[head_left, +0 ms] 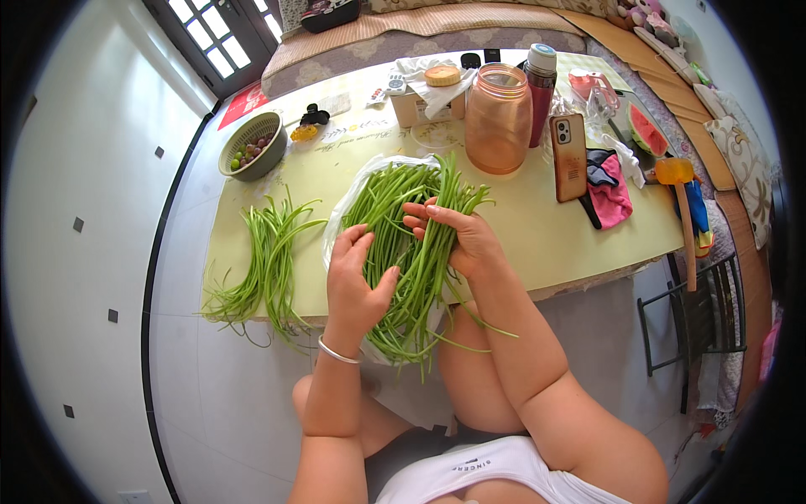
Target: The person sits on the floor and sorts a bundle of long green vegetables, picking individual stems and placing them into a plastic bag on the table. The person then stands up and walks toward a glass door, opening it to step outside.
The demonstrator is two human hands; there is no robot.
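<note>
A big heap of long, thin green vegetable stalks (388, 210) lies in a white plastic bag (333, 231) at the table's near edge, partly hanging over it. My right hand (466, 239) is closed round a bunch of these stalks (438, 252), its thumb lying across them. On the other side of the heap, my left hand (359, 281) has its thumb and fingers apart, touching or just above the stalks, with nothing visibly in it. To the left, a smaller pile of the same stalks (270, 260) rests on the table, some ends drooping past its edge.
Grapes sit in a green-grey basket (256, 147) at the far left of the table (520, 244). Behind the heap stand a large orange-tinted jar (499, 126), a dark red flask (540, 92) and an upright phone (569, 160). Cut watermelon (646, 130) and an orange-headed mallet (676, 172) lie right.
</note>
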